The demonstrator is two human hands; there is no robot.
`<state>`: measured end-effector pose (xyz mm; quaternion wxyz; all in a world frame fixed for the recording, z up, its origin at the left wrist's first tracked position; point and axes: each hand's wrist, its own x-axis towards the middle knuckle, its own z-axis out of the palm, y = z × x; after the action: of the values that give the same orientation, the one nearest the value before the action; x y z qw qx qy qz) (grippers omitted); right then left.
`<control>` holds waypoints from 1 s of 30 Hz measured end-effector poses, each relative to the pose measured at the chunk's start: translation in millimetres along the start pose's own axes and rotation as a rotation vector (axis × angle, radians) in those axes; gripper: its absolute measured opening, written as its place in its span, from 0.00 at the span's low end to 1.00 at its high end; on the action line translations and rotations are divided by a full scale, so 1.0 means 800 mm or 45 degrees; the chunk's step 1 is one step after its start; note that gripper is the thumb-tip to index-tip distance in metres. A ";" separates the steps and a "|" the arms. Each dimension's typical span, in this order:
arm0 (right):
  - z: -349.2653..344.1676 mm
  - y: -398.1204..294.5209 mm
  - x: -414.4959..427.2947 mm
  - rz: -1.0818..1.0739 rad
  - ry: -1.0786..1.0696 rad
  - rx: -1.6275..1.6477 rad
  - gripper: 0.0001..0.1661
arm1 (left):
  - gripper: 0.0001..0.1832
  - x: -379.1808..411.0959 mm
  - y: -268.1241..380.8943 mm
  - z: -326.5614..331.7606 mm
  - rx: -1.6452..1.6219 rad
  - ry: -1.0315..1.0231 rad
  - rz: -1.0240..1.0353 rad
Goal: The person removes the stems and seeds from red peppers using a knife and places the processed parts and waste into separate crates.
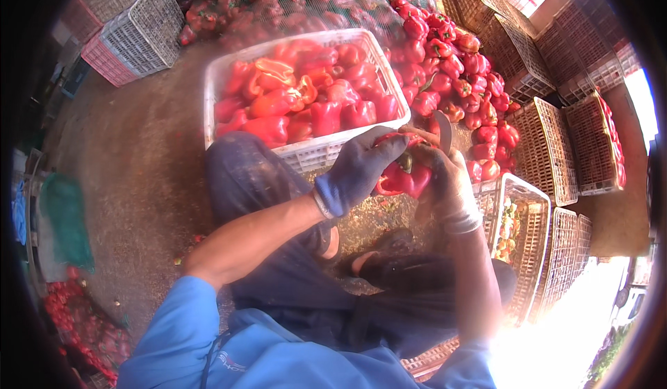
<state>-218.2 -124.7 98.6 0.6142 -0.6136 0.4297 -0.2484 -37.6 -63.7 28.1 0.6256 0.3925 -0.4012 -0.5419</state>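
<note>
My left hand [357, 167], in a dark blue work glove, grips a red bell pepper [416, 179] that is split, its green stem part showing inside. My right hand [443, 180], in a pale-cuffed glove, is at the pepper's right side and holds a knife with a curved blade [443, 131] pointing up. The fingers of both hands partly hide the pepper and the knife's handle. Just beyond my left hand stands a white plastic crate [312, 152] filled with red peppers [325, 115], a few of them cut open.
Loose red peppers [477, 84] are heaped on the floor at the upper right. Mesh sacks of peppers [312, 8] lie behind the crate. A crate with cores and scraps [544, 217] stands at my right, near more stacked crates [547, 149]. Other crates [151, 29] are stacked upper left.
</note>
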 end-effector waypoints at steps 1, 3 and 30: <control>-0.004 0.003 0.003 0.026 0.002 -0.015 0.24 | 0.18 0.000 0.000 0.002 -0.068 0.008 -0.028; -0.006 0.014 0.009 0.007 0.004 0.045 0.25 | 0.18 0.001 -0.006 0.000 -0.087 -0.002 0.002; -0.033 0.074 0.036 -0.297 0.296 -0.141 0.19 | 0.19 0.002 -0.024 -0.028 0.561 0.422 0.199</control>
<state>-238.5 -155.7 37.9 0.4927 -0.6592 0.4368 -0.3632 -23.7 -65.9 2.3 0.6222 0.5701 -0.4306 -0.3201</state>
